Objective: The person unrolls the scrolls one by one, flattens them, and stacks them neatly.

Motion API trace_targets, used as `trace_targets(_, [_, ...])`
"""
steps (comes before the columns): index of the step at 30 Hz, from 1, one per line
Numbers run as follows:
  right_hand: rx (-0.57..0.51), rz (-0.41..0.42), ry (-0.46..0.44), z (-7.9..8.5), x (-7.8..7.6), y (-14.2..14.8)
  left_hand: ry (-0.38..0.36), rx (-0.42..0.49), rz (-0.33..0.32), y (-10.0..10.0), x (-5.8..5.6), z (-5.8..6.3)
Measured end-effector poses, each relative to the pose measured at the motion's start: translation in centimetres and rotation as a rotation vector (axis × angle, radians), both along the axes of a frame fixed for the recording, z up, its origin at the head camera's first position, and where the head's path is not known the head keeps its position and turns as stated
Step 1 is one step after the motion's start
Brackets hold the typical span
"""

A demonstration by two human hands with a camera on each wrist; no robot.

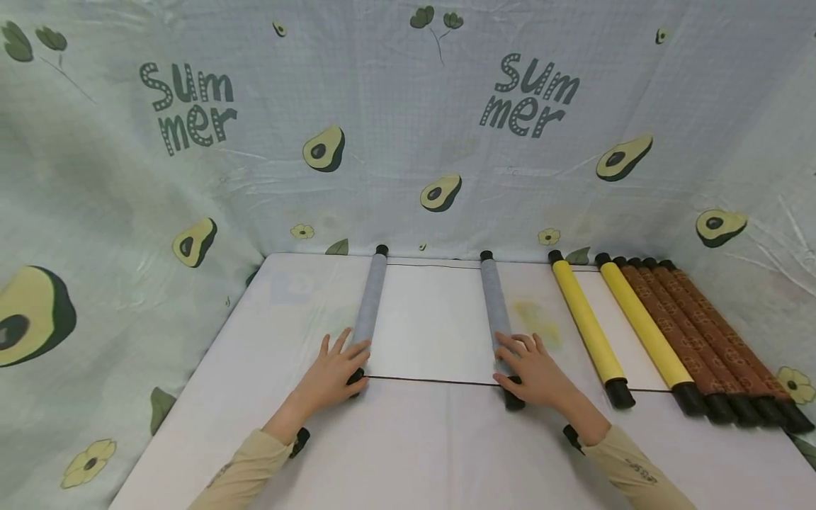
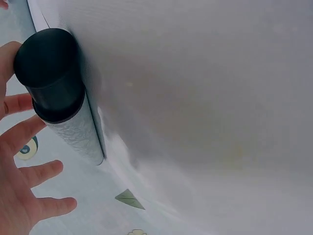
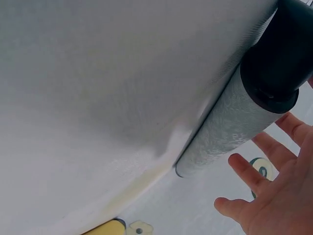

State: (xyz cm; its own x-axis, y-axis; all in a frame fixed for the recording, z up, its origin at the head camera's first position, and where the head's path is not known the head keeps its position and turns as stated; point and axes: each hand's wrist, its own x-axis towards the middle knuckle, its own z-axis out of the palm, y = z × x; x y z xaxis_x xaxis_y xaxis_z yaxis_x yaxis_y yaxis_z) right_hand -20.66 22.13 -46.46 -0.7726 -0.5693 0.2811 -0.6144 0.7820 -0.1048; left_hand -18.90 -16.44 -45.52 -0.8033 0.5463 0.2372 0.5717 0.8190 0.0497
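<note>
A scroll of white paper (image 1: 433,319) lies partly unrolled on the table between a left grey roll (image 1: 370,297) and a right grey roll (image 1: 494,297), each with black end caps. My left hand (image 1: 330,375) touches the near end of the left roll, fingers spread and fairly straight. In the left wrist view the thumb and a finger reach the black end cap (image 2: 51,58). At the right roll's near end rests my right hand (image 1: 534,372), its fingers spread too. The right wrist view shows the other black cap (image 3: 279,58) beside those fingers (image 3: 249,171).
To the right lies another scroll with two yellow rolls, a left one (image 1: 588,319) and a right one (image 1: 644,319). Several brown patterned rolls (image 1: 701,326) lie side by side past it. An avocado-print cloth (image 1: 382,92) hangs behind the white table (image 1: 408,453).
</note>
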Motion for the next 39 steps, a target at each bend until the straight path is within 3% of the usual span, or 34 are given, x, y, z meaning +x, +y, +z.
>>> trace_targets(11, [-0.007, -0.014, 0.041, -0.2, 0.3, 1.5, 0.019, 0.024, 0.029, -1.3, 0.2, 0.2])
trace_targets(21, [-0.019, -0.051, -0.018, -0.1, 0.7, 2.8, 0.026, 0.043, 0.027, -2.0, 0.4, 0.2])
trace_targets(39, [-0.047, -0.063, 0.048, -0.4, 1.5, 4.0, 0.025, 0.007, 0.058, -3.8, 1.4, 0.1])
